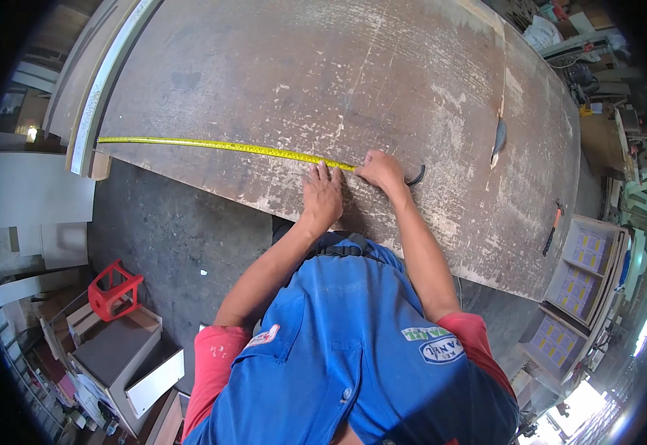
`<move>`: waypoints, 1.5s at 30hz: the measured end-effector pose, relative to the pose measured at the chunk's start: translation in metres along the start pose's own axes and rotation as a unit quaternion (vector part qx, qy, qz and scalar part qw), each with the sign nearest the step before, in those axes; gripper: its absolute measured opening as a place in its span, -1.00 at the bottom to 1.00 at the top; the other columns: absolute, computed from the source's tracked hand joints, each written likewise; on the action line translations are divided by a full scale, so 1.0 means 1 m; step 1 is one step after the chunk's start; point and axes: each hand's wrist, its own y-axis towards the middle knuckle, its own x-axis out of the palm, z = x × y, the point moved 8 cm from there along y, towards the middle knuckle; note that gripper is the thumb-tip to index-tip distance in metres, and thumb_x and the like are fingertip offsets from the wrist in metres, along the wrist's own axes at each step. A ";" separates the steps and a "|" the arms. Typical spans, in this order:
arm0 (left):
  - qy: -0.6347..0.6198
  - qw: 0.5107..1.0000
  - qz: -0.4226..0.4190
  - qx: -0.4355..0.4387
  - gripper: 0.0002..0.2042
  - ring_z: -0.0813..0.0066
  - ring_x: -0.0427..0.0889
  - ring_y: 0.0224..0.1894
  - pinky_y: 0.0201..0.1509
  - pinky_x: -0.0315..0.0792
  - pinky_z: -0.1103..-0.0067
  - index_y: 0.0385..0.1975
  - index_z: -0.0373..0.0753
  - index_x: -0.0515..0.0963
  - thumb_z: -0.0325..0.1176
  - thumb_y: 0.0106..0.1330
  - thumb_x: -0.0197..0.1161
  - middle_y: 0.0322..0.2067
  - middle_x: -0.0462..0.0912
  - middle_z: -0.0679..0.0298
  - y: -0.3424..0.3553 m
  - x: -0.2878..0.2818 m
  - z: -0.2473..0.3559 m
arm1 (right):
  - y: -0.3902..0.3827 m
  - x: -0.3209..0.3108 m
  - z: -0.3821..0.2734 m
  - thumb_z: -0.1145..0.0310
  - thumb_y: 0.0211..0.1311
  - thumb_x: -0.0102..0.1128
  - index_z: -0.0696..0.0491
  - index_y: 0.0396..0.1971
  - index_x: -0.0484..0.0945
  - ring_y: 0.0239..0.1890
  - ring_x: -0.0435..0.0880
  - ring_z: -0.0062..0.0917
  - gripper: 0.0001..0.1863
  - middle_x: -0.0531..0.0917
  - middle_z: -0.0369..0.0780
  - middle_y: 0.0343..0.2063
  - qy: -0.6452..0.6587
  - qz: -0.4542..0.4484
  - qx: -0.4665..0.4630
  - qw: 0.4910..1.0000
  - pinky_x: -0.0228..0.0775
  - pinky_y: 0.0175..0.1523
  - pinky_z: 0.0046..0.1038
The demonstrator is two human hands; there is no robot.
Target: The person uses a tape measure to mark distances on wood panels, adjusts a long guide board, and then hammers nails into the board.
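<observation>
A yellow tape measure blade (227,146) lies stretched across a worn brown board (279,96), from the pale strip at its left edge to my right hand. My right hand (383,172) is closed at the blade's right end, thumb and finger on it. The case is mostly hidden by that hand. A black curved strap (417,176) sticks out beside the hand. My left hand (323,196) lies with fingers stretched out, their tips touching the blade's near edge just left of my right hand.
A long pale strip (105,81) runs along the board's left side. A slim orange and black tool (553,228) lies at the right. A red plastic stool (116,291) and a dark-topped cabinet (116,348) stand lower left. Shelves with patterned boxes (579,271) stand right.
</observation>
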 end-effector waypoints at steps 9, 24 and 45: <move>-0.011 1.000 0.004 -0.028 -0.42 -0.10 0.26 0.37 0.15 0.43 0.18 0.35 -0.25 0.26 -0.37 0.25 0.02 0.35 0.24 -0.10 0.004 0.002 -0.003 | 0.000 0.002 -0.008 -0.09 -0.07 0.36 0.03 -0.35 0.62 -0.21 0.69 -0.13 -0.53 0.71 -0.06 -0.33 -0.020 0.006 -0.019 1.000 0.50 -0.14 -0.17; -0.032 0.999 -0.005 -0.034 -0.40 -0.07 0.23 0.39 0.18 0.39 0.17 0.34 -0.26 0.26 -0.40 0.21 0.05 0.35 0.23 -0.09 0.003 -0.001 -0.005 | -0.001 0.003 -0.033 -0.09 -0.07 0.36 0.04 -0.23 0.66 -0.11 0.68 -0.12 -0.47 0.71 -0.04 -0.22 -0.046 0.013 -0.019 0.999 0.51 -0.03 -0.15; -0.071 0.997 0.016 -0.008 -0.26 -0.02 0.17 0.43 0.18 0.43 0.11 0.37 -0.20 0.19 -0.30 0.10 0.23 0.41 0.14 -0.01 -0.010 0.000 -0.013 | 0.011 0.008 -0.031 -0.15 -0.11 0.38 0.10 -0.15 0.67 -0.02 0.65 -0.08 -0.35 0.67 0.02 -0.10 -0.065 -0.007 -0.020 0.998 0.50 0.05 -0.15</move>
